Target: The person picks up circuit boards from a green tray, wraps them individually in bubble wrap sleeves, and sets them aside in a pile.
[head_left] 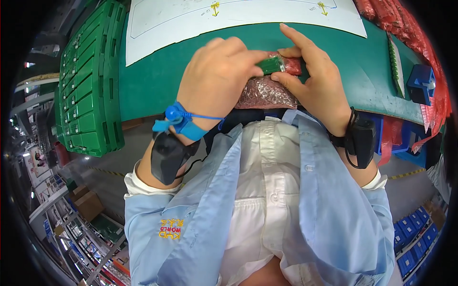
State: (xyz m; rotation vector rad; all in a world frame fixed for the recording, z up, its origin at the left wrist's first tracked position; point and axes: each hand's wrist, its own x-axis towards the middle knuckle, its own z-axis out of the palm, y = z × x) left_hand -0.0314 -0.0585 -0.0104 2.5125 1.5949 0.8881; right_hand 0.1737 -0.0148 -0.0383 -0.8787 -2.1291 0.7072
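Over the near edge of the green table, my left hand [217,69] pinches the left end of a small green board [271,66], its fingers a little blurred. The board's right end meets a small red bubble-wrap bag [292,66]; whether it sits inside the bag cannot be told. My right hand [322,78] grips the bag from the right, thumb below and a finger above, with another finger stretched away. Just below both hands lies a larger pinkish bubble-wrap packet [268,93] at the table edge. A blue wrist strap [183,123] circles my left wrist.
A white sheet [248,21] with yellow marks covers the far part of the green table [157,90]. Green crates [88,86] are stacked at the left. Red bubble-wrap bags [400,26], a green strip [396,64] and a blue holder [421,85] are on the right.
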